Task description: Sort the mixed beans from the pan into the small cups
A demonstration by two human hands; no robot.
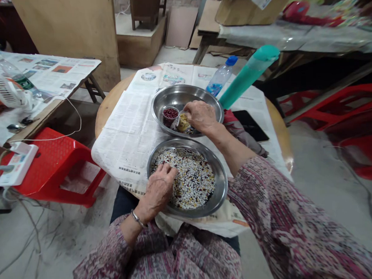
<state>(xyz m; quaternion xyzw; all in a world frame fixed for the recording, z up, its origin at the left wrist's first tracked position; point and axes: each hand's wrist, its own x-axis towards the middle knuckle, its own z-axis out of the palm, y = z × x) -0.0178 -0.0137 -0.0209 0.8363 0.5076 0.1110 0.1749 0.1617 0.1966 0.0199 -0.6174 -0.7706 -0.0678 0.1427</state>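
A near steel bowl [223,195] holds mixed grains [192,178], mostly white with yellow and dark bits among them. My left hand [161,187] is at its left side, fingers curled down onto the grains, the tips partly hidden. Behind it stands a second steel bowl [184,89] with a small clear cup of dark red beans [170,113] and a clear cup of yellow kernels [183,120]. Over that far bowl, my right hand [201,115] has its fingers drawn together at the yellow kernels' cup; whatever they pinch is too small to make out.
Newspaper [121,137] covers the round table. A water bottle [222,77], a green cylinder [249,76] and a dark flat device [251,125] lie behind and right of the bowls. At left are a red stool [58,160], a power strip [17,163] and a small fan [7,90].
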